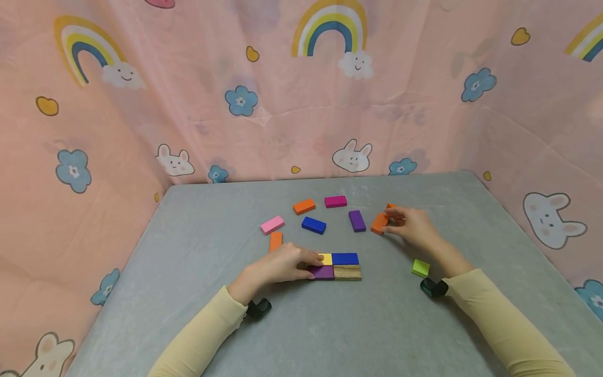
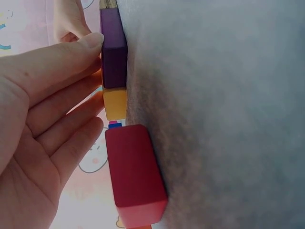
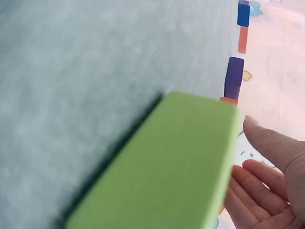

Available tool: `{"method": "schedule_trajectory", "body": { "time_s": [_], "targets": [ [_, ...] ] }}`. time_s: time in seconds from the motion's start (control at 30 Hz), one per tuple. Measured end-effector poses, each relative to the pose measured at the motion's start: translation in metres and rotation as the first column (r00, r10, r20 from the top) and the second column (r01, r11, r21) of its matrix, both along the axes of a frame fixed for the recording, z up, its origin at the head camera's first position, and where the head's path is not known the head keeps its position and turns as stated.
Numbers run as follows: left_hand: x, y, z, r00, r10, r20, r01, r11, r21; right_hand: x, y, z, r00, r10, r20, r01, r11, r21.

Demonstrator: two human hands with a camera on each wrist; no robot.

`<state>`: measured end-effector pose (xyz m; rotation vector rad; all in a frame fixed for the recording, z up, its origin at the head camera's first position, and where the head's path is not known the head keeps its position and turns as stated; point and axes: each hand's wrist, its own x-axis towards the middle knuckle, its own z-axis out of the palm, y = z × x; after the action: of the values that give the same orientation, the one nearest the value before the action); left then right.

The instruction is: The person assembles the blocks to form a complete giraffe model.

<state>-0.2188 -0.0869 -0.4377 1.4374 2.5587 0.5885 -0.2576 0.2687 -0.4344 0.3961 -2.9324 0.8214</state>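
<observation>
My left hand [image 1: 282, 264] rests over the left end of a group of blocks. Its thumb touches the top edge of a purple block [image 2: 114, 47], and the index finger lies on a yellow block [image 1: 327, 259]. Against these sit a blue block [image 1: 345, 258] and a wood-coloured block [image 1: 347, 272]. Below the left fingers is a red block [image 2: 136, 167], hidden in the head view. My right hand [image 1: 414, 228] is at an orange block [image 1: 379, 224], thumb and fingers apart; another orange block [image 1: 391, 206] is partly covered by its fingers.
A lime green block [image 1: 421, 268] lies near the right wrist. Farther back are purple [image 1: 357, 221], blue [image 1: 313, 225], magenta [image 1: 335, 201], orange [image 1: 304, 207] and pink [image 1: 272, 225] blocks. One more orange block [image 1: 276, 241] lies behind the left hand. A patterned pink curtain [image 1: 282, 131] surrounds the grey table [image 1: 212, 235].
</observation>
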Motion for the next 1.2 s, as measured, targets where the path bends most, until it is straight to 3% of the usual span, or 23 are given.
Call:
{"method": "schedule_trajectory", "body": {
  "time_s": [0.2,0.5,0.73,1.2],
  "targets": [
    [-0.0002,-0.0005,0.0002,1.000,-0.004,0.006,0.004,1.000,0.006,-0.0018,-0.0021,-0.0015,1.000,0.021,0.007,-0.021,0.998,0.051],
    [-0.0001,-0.0007,0.0001,1.000,-0.007,-0.004,0.007,1.000,0.004,-0.0029,-0.0067,0.0003,0.997,0.047,0.058,-0.049,0.998,0.034],
    [0.0007,-0.0011,0.0025,1.000,-0.007,-0.012,0.007,1.000,-0.002,-0.0035,-0.0063,0.0012,0.997,0.063,0.050,-0.066,0.995,0.071],
    [0.0006,-0.0010,0.0030,1.000,0.004,-0.001,-0.004,1.000,-0.010,-0.0080,-0.0083,-0.0004,0.997,0.044,0.067,-0.054,0.988,0.142]
  ]
}}
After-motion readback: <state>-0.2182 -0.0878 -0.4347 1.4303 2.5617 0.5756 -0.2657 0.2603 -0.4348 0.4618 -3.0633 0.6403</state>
